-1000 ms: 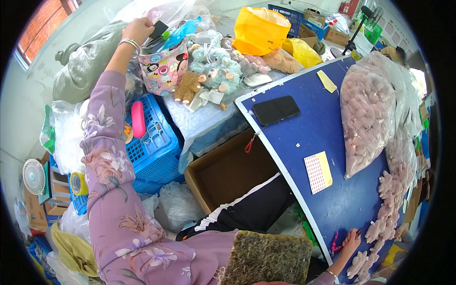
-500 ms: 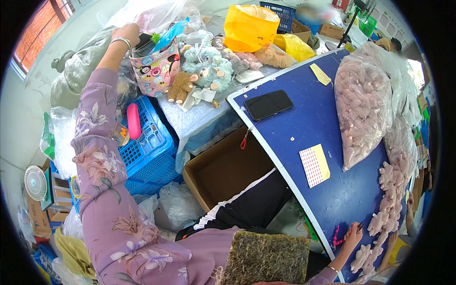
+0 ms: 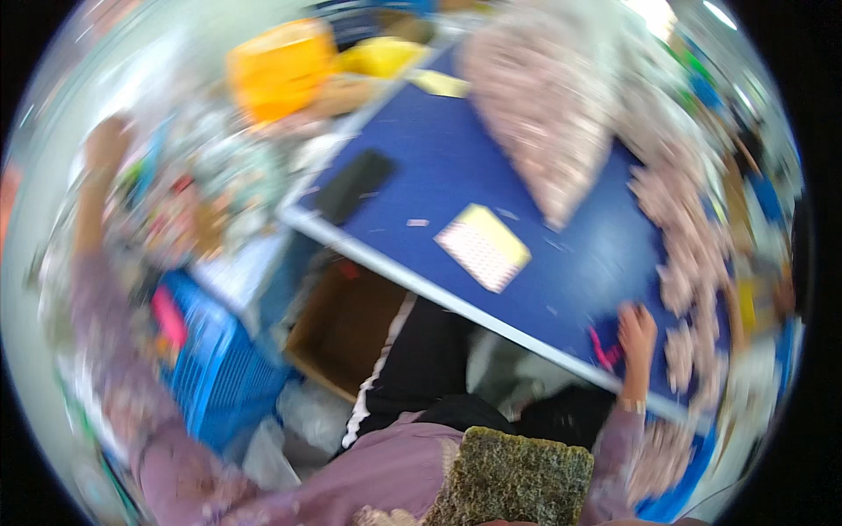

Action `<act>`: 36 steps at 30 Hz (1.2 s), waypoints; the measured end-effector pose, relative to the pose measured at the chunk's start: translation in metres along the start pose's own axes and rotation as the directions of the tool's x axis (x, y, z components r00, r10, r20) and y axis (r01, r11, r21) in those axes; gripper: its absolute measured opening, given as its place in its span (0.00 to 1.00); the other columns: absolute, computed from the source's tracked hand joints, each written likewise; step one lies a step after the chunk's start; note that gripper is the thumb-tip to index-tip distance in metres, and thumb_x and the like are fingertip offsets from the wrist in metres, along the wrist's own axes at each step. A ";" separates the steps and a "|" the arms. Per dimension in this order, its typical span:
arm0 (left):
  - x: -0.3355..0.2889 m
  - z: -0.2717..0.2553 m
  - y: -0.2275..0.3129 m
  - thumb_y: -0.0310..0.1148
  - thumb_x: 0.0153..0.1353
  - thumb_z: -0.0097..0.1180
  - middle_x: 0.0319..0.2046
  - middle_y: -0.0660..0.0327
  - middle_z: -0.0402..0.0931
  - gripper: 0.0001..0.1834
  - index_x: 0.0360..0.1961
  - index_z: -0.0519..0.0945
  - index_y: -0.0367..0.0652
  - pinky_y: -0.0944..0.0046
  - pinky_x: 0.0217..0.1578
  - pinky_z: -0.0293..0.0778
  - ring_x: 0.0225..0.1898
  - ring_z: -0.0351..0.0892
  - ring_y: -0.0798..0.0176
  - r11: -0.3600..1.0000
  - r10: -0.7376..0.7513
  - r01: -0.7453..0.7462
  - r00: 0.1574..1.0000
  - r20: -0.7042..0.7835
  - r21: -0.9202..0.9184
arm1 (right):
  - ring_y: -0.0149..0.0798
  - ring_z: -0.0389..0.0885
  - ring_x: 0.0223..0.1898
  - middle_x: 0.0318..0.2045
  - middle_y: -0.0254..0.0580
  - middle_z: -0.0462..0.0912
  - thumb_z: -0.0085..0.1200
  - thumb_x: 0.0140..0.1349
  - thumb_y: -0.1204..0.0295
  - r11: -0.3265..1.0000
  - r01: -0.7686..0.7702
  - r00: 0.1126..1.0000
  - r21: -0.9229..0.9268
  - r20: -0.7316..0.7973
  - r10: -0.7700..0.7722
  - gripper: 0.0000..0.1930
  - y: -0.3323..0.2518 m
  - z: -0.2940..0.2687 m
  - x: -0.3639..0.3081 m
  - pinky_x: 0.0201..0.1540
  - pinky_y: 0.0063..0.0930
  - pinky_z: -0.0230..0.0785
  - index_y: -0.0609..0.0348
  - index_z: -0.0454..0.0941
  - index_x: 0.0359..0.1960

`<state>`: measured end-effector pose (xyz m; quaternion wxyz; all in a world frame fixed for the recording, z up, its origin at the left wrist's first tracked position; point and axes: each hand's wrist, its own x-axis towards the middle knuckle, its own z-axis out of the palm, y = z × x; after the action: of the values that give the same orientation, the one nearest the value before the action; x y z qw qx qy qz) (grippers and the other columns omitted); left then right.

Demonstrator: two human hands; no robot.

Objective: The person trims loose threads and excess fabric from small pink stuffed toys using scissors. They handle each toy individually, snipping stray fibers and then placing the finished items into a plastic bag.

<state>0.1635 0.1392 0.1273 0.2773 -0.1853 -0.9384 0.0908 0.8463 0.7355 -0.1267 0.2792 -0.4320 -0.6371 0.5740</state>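
While motion blur smears the view, right hand (image 3: 636,329) rests fingers spread on the blue table (image 3: 491,167), beside pink pieces (image 3: 688,289). Left hand (image 3: 105,145) reaches far left of table; grip cannot be told.

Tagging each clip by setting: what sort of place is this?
Probably a small craft or packing workspace, though the frame is blurred. A blue worktable carries heaps of small pale pink pieces and a clear bag full of them; a blue plastic crate and open cardboard box sit beside it.
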 end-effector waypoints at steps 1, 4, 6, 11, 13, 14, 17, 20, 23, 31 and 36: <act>-0.001 -0.002 0.048 0.40 0.59 0.54 0.47 0.50 0.80 0.19 0.47 0.81 0.40 0.53 0.53 0.71 0.52 0.77 0.48 0.985 0.072 -0.084 0.994 -0.083 -0.148 | 0.20 0.62 0.18 0.20 0.24 0.67 0.55 0.63 0.66 0.996 -0.045 0.998 -0.083 -0.055 0.040 0.09 -0.014 0.009 -0.005 0.19 0.16 0.52 0.58 0.74 0.31; -0.027 -0.051 0.172 0.31 0.66 0.51 0.27 0.55 0.76 0.09 0.36 0.77 0.36 0.63 0.35 0.71 0.30 0.75 0.61 0.808 0.303 -0.415 0.902 -0.309 -0.418 | 0.28 0.70 0.24 0.22 0.31 0.74 0.56 0.61 0.61 0.936 0.062 0.995 -0.346 0.100 -0.028 0.16 -0.025 0.014 0.010 0.26 0.27 0.63 0.65 0.76 0.30; -0.055 -0.076 0.273 0.27 0.63 0.55 0.19 0.60 0.63 0.12 0.24 0.69 0.36 0.63 0.26 0.62 0.23 0.63 0.65 0.665 0.381 -0.497 0.868 -0.319 -0.557 | 0.34 0.75 0.29 0.24 0.43 0.79 0.53 0.62 0.60 0.865 0.235 0.967 -0.444 0.194 -0.163 0.18 -0.022 0.015 0.016 0.35 0.34 0.69 0.68 0.78 0.33; -0.173 -0.097 0.538 0.24 0.54 0.63 0.18 0.55 0.59 0.20 0.16 0.62 0.41 0.53 0.29 0.59 0.25 0.62 0.50 -0.073 0.642 -0.756 0.463 -0.611 -0.650 | 0.33 0.78 0.34 0.30 0.42 0.82 0.48 0.68 0.64 0.960 0.217 0.973 -0.176 0.119 -0.198 0.15 -0.024 -0.006 -0.036 0.41 0.28 0.70 0.65 0.79 0.36; -0.220 -0.125 0.605 0.25 0.55 0.62 0.15 0.56 0.61 0.20 0.14 0.63 0.41 0.54 0.26 0.57 0.21 0.63 0.52 -0.314 0.649 -0.643 0.392 -0.652 -0.699 | 0.26 0.74 0.33 0.29 0.36 0.79 0.48 0.68 0.63 0.956 0.234 0.968 -0.175 -0.055 -0.246 0.15 -0.031 -0.029 -0.055 0.38 0.24 0.68 0.63 0.79 0.37; -0.239 -0.135 0.634 0.26 0.56 0.61 0.15 0.57 0.63 0.19 0.14 0.64 0.40 0.55 0.26 0.58 0.20 0.64 0.52 -0.360 0.669 -0.593 0.374 -0.643 -0.720 | 0.21 0.70 0.32 0.29 0.31 0.77 0.48 0.69 0.62 0.939 0.262 0.935 -0.223 -0.184 -0.304 0.14 -0.028 -0.049 -0.062 0.36 0.21 0.66 0.62 0.80 0.38; -0.278 -0.147 0.705 0.28 0.59 0.58 0.15 0.58 0.67 0.14 0.17 0.72 0.39 0.59 0.24 0.61 0.19 0.67 0.56 -0.492 0.676 -0.330 0.439 -0.592 -0.806 | 0.34 0.79 0.38 0.35 0.45 0.82 0.56 0.63 0.62 0.964 0.138 0.744 -0.228 -0.619 -0.253 0.17 -0.018 -0.132 -0.072 0.45 0.27 0.71 0.68 0.79 0.40; -0.299 -0.152 0.764 0.31 0.65 0.54 0.19 0.62 0.73 0.15 0.21 0.77 0.36 0.68 0.26 0.64 0.22 0.69 0.70 -0.538 0.691 -0.175 0.469 -0.550 -0.825 | 0.45 0.81 0.41 0.38 0.49 0.83 0.62 0.56 0.57 0.837 -0.074 0.712 -0.543 -0.616 -0.337 0.24 0.002 -0.171 -0.067 0.47 0.36 0.72 0.67 0.78 0.45; -0.314 -0.132 0.812 0.34 0.68 0.51 0.26 0.64 0.78 0.12 0.33 0.80 0.36 0.72 0.29 0.68 0.28 0.73 0.73 -0.471 0.782 0.160 0.531 -0.327 -0.867 | 0.53 0.81 0.43 0.39 0.56 0.82 0.65 0.48 0.57 0.696 -0.153 0.853 -0.702 -0.449 -0.265 0.29 0.019 -0.160 -0.039 0.47 0.41 0.72 0.65 0.76 0.48; -0.305 -0.133 0.810 0.41 0.67 0.51 0.57 0.52 0.69 0.29 0.64 0.63 0.37 0.64 0.44 0.78 0.51 0.77 0.59 -0.484 0.856 0.571 0.468 -0.222 -0.663 | 0.55 0.79 0.45 0.43 0.55 0.79 0.64 0.49 0.66 0.875 0.253 0.803 -0.412 -0.415 -0.428 0.23 -0.009 -0.064 0.020 0.47 0.38 0.71 0.65 0.75 0.44; -0.297 -0.120 0.812 0.33 0.63 0.57 0.45 0.56 0.77 0.20 0.52 0.73 0.30 0.66 0.43 0.77 0.42 0.80 0.64 -0.449 0.878 0.702 0.463 -0.125 -0.552 | 0.48 0.80 0.44 0.44 0.50 0.79 0.66 0.52 0.61 0.833 0.479 0.818 -0.278 -0.204 -0.538 0.26 -0.007 -0.048 0.019 0.47 0.33 0.72 0.65 0.75 0.49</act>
<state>0.7026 0.7720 -0.1401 -0.5593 -0.4152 -0.3746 -0.6120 0.8767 0.7761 -0.1133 0.4599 -0.3476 -0.7428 0.3405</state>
